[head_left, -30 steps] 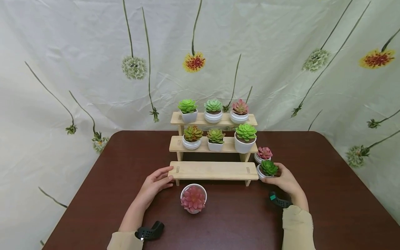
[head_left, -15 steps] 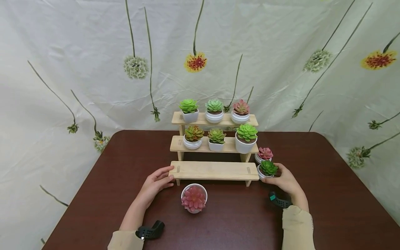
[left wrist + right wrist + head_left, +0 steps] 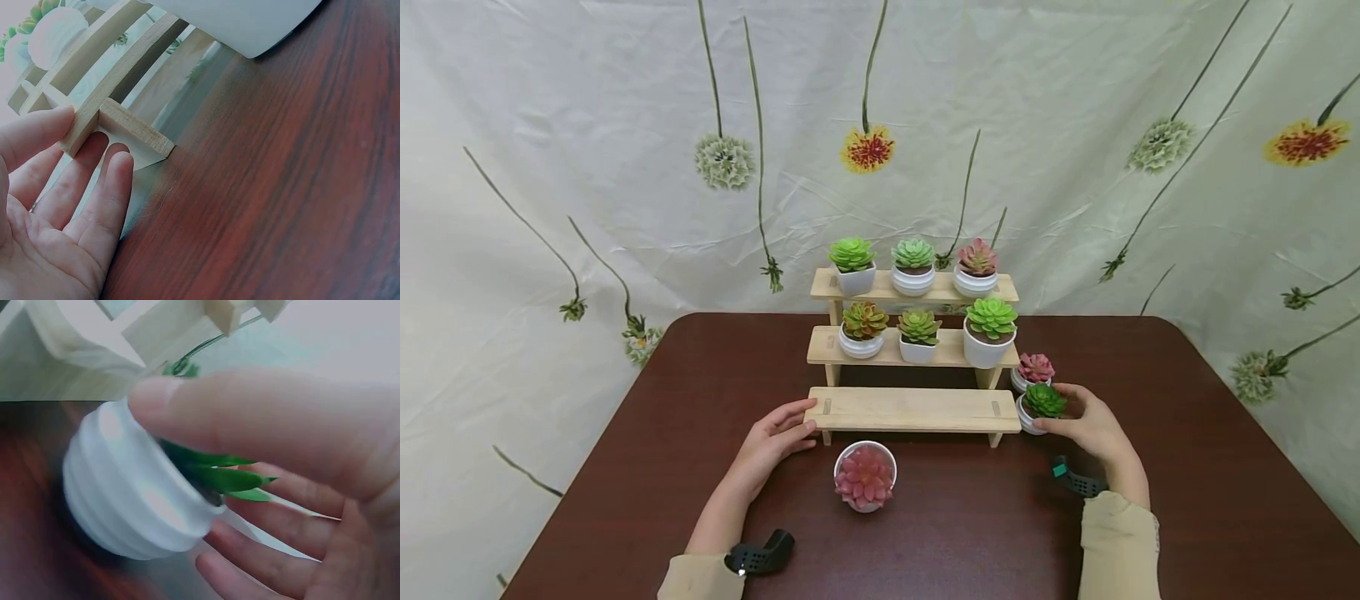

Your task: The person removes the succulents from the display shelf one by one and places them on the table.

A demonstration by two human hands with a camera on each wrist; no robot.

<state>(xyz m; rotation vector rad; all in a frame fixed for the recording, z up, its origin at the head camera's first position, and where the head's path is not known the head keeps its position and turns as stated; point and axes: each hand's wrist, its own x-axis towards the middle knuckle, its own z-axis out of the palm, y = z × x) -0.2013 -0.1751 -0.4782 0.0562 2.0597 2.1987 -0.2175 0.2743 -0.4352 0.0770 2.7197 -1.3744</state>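
Observation:
My left hand (image 3: 772, 440) holds the left end of the lowest step of a three-tier wooden plant stand (image 3: 910, 408). In the left wrist view, its thumb (image 3: 53, 122) lies against the board's end and the fingers are below. At the stand's right end sits a dark green succulent (image 3: 1043, 402) in a ribbed white pot (image 3: 134, 487). My right hand (image 3: 1093, 425) is around its right side, fingers loosely spread; the thumb (image 3: 206, 412) reaches over the rim, and whether it touches is unclear. Behind that pot stands a pink succulent (image 3: 1036, 367), partly hidden.
Several potted succulents stand on the top (image 3: 931, 288) and middle steps (image 3: 880, 354). A reddish succulent (image 3: 865, 477) in a white pot is on the dark brown table (image 3: 962, 533), before the stand. A flower-print cloth (image 3: 625, 108) hangs behind the table.
My right hand has eased slightly up and right from the green succulent's pot, its thumb now nearer the rim. The pot stays put. My left hand keeps its place on the stand.

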